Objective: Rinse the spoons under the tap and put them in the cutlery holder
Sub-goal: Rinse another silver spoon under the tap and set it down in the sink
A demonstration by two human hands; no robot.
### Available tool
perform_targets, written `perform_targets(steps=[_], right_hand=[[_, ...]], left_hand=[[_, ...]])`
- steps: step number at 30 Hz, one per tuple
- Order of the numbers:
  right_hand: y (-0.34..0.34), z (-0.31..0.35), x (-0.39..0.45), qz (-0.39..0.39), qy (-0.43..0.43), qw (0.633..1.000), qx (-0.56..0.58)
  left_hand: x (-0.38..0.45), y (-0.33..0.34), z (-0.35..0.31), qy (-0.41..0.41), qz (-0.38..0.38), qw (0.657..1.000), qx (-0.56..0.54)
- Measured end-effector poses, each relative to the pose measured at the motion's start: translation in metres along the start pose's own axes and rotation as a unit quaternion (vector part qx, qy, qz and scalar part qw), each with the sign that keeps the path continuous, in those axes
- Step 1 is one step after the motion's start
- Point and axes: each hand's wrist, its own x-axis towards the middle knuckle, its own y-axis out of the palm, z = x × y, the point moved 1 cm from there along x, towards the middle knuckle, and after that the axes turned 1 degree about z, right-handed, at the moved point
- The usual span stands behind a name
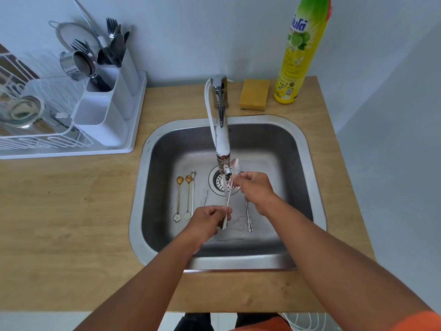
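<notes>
Both hands hold one silver spoon (229, 196) inside the steel sink (238, 262). My left hand (210, 222) grips the end of its handle. My right hand (255, 187) pinches it just below the bowl, which sits right beside the tap (220, 130) outlet. I cannot tell whether water is running. A second silver spoon (248, 218) lies on the sink floor, partly under my right wrist. On the left of the floor lie two gold spoons (178, 199) with flower ends and a thin silver spoon (192, 194). The white cutlery holder (105, 111) stands at the left.
The holder's back compartments hold several forks and spoons (114, 44), and it sits on a white dish rack (43, 137) with a glass lid. Behind the sink are a yellow sponge (254, 94) and a dish soap bottle (299, 51). The wooden worktop (71, 211) surrounds the sink.
</notes>
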Motion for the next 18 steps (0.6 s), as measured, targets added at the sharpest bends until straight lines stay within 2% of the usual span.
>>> perform_targets(steps=[3, 10, 13, 18], right_hand=[[0.002, -0.005, -0.003, -0.003, 0.024, 1.0, 0.019], [0.02, -0.018, -0.012, 0.036, 0.068, 0.996, 0.042], [0.019, -0.015, -0.007, 0.029, 0.074, 0.996, 0.049], [0.003, -0.011, 0.005, -0.015, 0.083, 0.989, 0.122]], left_hand=[[0.0, -0.005, 0.0, -0.04, 0.022, 0.999, -0.002], [0.014, -0.006, -0.018, -0.081, 0.046, 0.989, -0.113], [0.015, -0.012, -0.013, -0.111, 0.07, 0.987, -0.097], [0.013, -0.029, -0.002, -0.135, 0.136, 0.98, -0.048]])
